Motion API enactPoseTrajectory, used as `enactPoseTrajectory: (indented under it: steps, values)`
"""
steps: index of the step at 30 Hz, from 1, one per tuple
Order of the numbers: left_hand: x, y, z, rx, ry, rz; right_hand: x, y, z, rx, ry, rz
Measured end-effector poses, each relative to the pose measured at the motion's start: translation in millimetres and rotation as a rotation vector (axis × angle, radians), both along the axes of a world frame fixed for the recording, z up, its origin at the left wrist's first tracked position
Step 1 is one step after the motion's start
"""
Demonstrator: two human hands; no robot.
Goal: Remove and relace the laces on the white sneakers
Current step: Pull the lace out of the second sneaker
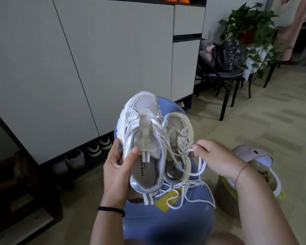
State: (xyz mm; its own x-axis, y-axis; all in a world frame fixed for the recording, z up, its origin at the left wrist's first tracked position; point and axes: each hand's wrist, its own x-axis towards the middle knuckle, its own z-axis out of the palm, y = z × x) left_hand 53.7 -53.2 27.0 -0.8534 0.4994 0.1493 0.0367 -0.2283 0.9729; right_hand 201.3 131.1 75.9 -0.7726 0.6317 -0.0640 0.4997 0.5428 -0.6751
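Two white sneakers are held above a blue stool (175,221), side by side and touching. Both long axes run away from the person, toes at the far end, heels near, openings turned up toward the camera. The larger-looking left sneaker (143,137) sits in the left hand (116,167): fingers curled under its outer side, thumb pressed on the tongue. The right sneaker (179,137) lies slightly lower against it; what supports it cannot be told. The right hand (217,160) is just right of that shoe, thumb and forefinger pinching one strand of the laces (193,190), remaining fingers curled. The laces run slack from the eyelets near the toe of the left sneaker, cross over the right sneaker and hang in loops over the stool's near right edge. To the left, a white cabinet (95,50) stands close, with several shoes (97,147) in the gap beneath it. To the right, a pink-lidded bin (251,154) stands just beside the right wrist. Beyond lies open floor, then a black chair (224,96) and a potted plant (245,23), well apart from the stool.
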Motion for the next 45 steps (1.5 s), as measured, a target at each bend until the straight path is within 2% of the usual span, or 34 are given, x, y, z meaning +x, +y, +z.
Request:
enactPoseTrajectory:
  steps: [8, 10, 11, 14, 15, 16, 17, 23, 26, 28, 33, 35, 38, 40, 43, 45]
  values:
    - [-0.9, 0.0, -1.7, -0.006, 0.017, -0.009, -6.7, -3.9, 1.6, 0.112, 0.354, -0.043]
    - [-1.1, 0.0, -1.8, -0.007, 0.019, -0.024, -8.7, -5.9, 2.3, 0.061, 0.462, -0.127]
    - [-0.9, -0.2, -1.7, -0.011, 0.026, -0.037, -11.5, -7.5, 2.4, -0.046, 0.563, -0.185]
    - [1.4, 0.1, -0.8, -0.027, 0.037, -0.083, -21.8, -11.9, 7.9, -0.639, 0.962, -0.261]
    - [2.4, 0.6, -0.6, -0.034, 0.041, -0.1, -24.1, -12.8, 8.6, -0.783, 1.031, -0.254]
    - [3.6, 1.1, -0.1, -0.037, 0.044, -0.12, -25.0, -13.7, 8.4, -0.836, 1.039, -0.255]
    - [4.8, 1.7, -0.1, -0.036, 0.046, -0.141, -25.3, -13.2, 5.8, -0.808, 1.005, -0.26]
    - [9.8, 6.4, -0.1, -0.057, 0.075, -0.219, -27.4, -19.3, 0.8, -0.289, 0.665, -0.247]
    - [13.8, 8.7, 1.1, -0.052, 0.104, -0.221, -30.2, -23.9, 0.3, -0.174, 0.663, -0.181]
    - [15.2, 8.8, 2.0, -0.045, 0.091, -0.207, -33.1, -21.7, -1.5, -0.265, 0.773, -0.223]
    - [4.7, 0.0, 1.1, 0.013, 0.006, -0.086, -21.5, 3.7, 8.2, -0.728, 1.273, -0.407]
    - [-0.1, -4.4, -0.1, 0.032, -0.024, -0.043, -14.7, 11.7, 6.7, -0.851, 1.303, -0.467]
    - [-0.5, -5.4, 0.1, 0.021, -0.019, -0.047, -17.5, 6.4, 1.2, -0.904, 1.166, -0.4]
    - [2.9, -2.4, 0.8, -0.006, 0.01, -0.089, -23.5, -1.6, 0.6, -0.759, 1.023, -0.363]
    - [7.9, 2.1, 1.0, -0.05, 0.052, -0.162, -28.5, -12.3, 0.0, -0.373, 0.769, -0.305]
    - [10.5, 4.8, 1.2, -0.075, 0.076, -0.203, -28.2, -14.8, -1.5, -0.259, 0.703, -0.251]
